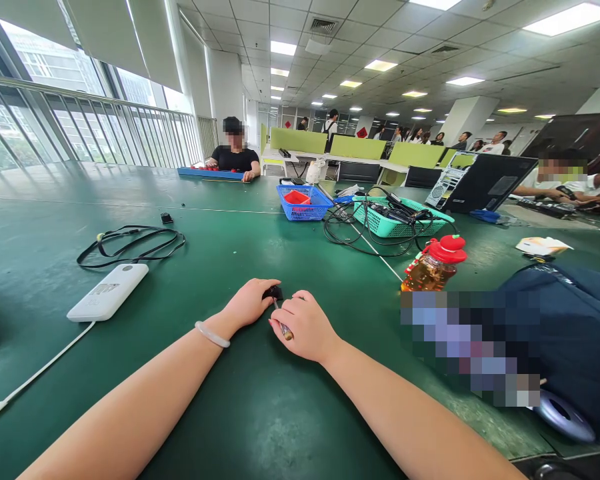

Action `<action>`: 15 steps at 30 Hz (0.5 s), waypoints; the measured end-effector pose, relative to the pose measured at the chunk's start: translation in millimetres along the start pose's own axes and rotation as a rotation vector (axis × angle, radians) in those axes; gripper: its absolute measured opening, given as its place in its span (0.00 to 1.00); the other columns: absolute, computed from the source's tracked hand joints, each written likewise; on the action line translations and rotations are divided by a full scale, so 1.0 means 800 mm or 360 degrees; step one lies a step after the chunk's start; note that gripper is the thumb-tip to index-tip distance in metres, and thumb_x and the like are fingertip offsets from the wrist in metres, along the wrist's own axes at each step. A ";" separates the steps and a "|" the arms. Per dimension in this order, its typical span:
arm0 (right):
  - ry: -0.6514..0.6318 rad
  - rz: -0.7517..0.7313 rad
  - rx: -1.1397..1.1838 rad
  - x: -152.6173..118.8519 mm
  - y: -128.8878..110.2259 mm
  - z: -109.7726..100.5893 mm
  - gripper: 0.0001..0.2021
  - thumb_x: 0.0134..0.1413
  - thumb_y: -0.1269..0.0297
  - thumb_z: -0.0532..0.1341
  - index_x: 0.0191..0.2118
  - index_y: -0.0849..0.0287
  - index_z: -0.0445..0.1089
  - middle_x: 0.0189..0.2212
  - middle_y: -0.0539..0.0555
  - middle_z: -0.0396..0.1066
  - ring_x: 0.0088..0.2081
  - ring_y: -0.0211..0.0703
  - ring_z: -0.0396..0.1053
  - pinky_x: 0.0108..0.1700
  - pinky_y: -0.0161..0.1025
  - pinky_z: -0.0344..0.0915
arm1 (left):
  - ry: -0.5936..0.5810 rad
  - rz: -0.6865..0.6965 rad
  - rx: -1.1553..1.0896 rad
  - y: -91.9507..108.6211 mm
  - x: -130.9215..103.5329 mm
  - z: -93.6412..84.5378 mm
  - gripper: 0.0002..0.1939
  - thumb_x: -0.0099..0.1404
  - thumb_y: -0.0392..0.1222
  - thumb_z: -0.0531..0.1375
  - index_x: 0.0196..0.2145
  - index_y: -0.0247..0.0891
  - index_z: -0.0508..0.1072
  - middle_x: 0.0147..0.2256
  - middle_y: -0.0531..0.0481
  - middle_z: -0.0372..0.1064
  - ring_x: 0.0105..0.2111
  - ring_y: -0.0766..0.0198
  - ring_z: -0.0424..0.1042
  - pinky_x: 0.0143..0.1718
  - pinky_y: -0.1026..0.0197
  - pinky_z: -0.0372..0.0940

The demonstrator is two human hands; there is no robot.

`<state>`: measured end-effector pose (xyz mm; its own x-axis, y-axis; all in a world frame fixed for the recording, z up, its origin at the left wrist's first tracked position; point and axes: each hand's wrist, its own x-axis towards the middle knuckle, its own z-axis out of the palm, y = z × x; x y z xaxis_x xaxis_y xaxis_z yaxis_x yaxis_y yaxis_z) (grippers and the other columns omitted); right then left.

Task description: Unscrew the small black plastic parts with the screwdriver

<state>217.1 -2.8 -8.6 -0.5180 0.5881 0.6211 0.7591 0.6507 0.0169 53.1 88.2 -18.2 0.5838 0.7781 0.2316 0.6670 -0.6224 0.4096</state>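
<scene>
My left hand (250,303), with a pale bangle on its wrist, is closed around a small black part (273,293) on the green table (220,393). Close beside it, my right hand (307,327) grips a slim screwdriver-like tool (287,333) with a brownish handle end. The tool's thin shaft points away from me and its tip meets or nearly meets the black part. The exact kind of the black part cannot be made out, as my fingers cover much of it.
To the left lie a white power bank (109,293) with its cable and a looped black cord (130,247). Blue (305,210) and green (405,223) baskets with cables stand ahead. A red-capped bottle (435,263) and dark bag (575,333) are at right. A person (235,157) sits opposite.
</scene>
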 end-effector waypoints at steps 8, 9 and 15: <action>0.0020 -0.0005 -0.0023 0.000 -0.001 -0.001 0.11 0.60 0.67 0.55 0.28 0.58 0.71 0.23 0.50 0.67 0.27 0.38 0.60 0.46 0.42 0.55 | -0.0010 0.0007 0.0003 0.000 -0.001 0.000 0.23 0.63 0.35 0.54 0.56 0.38 0.69 0.52 0.46 0.72 0.52 0.54 0.69 0.55 0.53 0.64; 0.0023 -0.0006 -0.0026 0.000 -0.001 -0.001 0.11 0.60 0.67 0.55 0.28 0.58 0.71 0.23 0.49 0.67 0.27 0.38 0.59 0.46 0.42 0.55 | -0.0012 0.0002 0.0004 0.000 -0.001 0.000 0.23 0.63 0.35 0.54 0.56 0.38 0.69 0.52 0.46 0.72 0.52 0.54 0.69 0.55 0.53 0.64; 0.0020 -0.0002 -0.0029 0.000 0.000 0.000 0.11 0.60 0.67 0.55 0.29 0.58 0.72 0.23 0.50 0.67 0.27 0.38 0.60 0.47 0.42 0.55 | -0.0012 0.0000 -0.0004 0.001 -0.001 -0.001 0.23 0.64 0.35 0.54 0.56 0.39 0.69 0.51 0.47 0.73 0.52 0.54 0.69 0.55 0.53 0.63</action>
<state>217.0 -3.1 -8.7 -0.5139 0.5813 0.6308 0.7656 0.6425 0.0316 52.6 86.7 -17.0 0.5874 0.7774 0.2251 0.6658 -0.6223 0.4117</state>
